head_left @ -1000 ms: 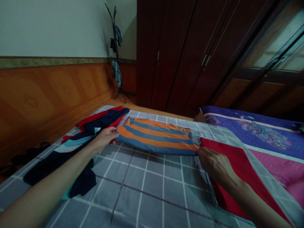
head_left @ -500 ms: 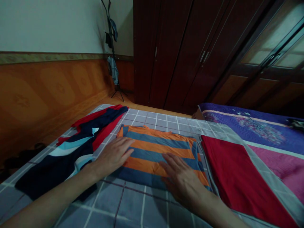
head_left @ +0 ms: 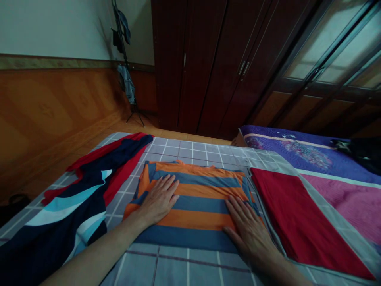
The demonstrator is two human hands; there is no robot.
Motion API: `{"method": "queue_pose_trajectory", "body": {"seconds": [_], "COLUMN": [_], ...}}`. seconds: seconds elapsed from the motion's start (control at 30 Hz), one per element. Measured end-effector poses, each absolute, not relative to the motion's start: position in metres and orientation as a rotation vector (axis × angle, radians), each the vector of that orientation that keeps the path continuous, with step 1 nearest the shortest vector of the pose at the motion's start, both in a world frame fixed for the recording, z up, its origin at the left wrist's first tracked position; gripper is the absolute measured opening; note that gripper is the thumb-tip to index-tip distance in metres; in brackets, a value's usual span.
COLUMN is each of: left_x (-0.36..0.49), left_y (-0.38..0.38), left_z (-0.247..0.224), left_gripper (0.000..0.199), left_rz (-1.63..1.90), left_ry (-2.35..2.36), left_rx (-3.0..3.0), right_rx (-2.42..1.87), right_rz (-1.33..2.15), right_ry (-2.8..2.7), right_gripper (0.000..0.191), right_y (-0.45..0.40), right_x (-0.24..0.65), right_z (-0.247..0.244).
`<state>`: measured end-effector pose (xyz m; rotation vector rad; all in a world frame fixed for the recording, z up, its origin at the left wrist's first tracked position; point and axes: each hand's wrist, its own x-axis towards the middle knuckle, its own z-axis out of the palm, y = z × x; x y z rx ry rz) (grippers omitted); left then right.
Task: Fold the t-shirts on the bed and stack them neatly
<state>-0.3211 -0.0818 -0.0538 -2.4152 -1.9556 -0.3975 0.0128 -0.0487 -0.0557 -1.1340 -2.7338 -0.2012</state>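
Observation:
An orange and blue-grey striped shirt (head_left: pixel 196 202) lies folded on the grey checked bed sheet (head_left: pixel 175 264), its collar edge pointing away from me. My left hand (head_left: pixel 159 198) rests flat on the left part of the shirt, fingers stretched out. On the right part, my right hand (head_left: pixel 248 224) lies flat with the thumb spread apart from the fingers. Neither hand grips the fabric.
To the left lies a navy, red and light blue garment (head_left: pixel 95 186). A folded red cloth (head_left: pixel 300 210) is on the right. Beyond stand a dark wardrobe (head_left: pixel 202 79), a coat rack (head_left: pixel 125 59) and a purple and pink bedspread (head_left: pixel 297 147).
Both hands have come down flat onto the shirt, the right one shifting toward its right side. The shirt looks smoother. The whole view has shifted slightly.

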Motion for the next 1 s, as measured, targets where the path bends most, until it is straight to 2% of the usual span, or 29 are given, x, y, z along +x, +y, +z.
{"method": "queue_pose_trajectory", "body": {"seconds": [0.13,0.23,0.37,0.53,0.63,0.87,0.93,1.0], "left_x": [-0.318,-0.318,-0.317,-0.318,-0.318,-0.319,-0.320,-0.319], "left_y": [-0.081,-0.081,-0.081,-0.081,-0.081,-0.081,-0.081,-0.081], "left_z": [-0.050,-0.047,-0.044,-0.047,-0.050,-0.048,-0.047,-0.047], "left_gripper": [0.048,0.050,0.051,0.050,0.050,0.051,0.052,0.052], "left_rz": [-0.419,-0.414,-0.380,-0.365,-0.373,-0.434,-0.446,-0.442], "left_ry": [-1.973,-1.990,-2.009,-1.990,-1.985,-2.017,-2.028,-2.043], "left_rx": [-2.392,-2.416,-2.434,-2.420,-2.398,-2.416,-2.422,-2.425], "right_rx": [-1.244,-1.202,-0.988,-0.780,-0.889,-1.491,-1.511,-1.355], "right_rz": [-0.397,-0.395,-0.169,0.123,0.054,-0.246,-0.282,-0.249], "right_ry": [-2.606,-2.594,-2.763,-2.958,-2.925,-2.658,-2.614,-2.648], "right_gripper": [0.077,0.075,0.065,0.068,0.070,0.067,0.068,0.066], "right_y": [-0.049,-0.051,-0.051,-0.026,0.009,0.070,0.065,0.049], "right_x": [0.060,0.038,-0.043,-0.116,-0.104,-0.018,-0.028,-0.054], "right_z": [-0.064,-0.057,-0.037,-0.028,-0.035,-0.050,-0.047,-0.043]}}
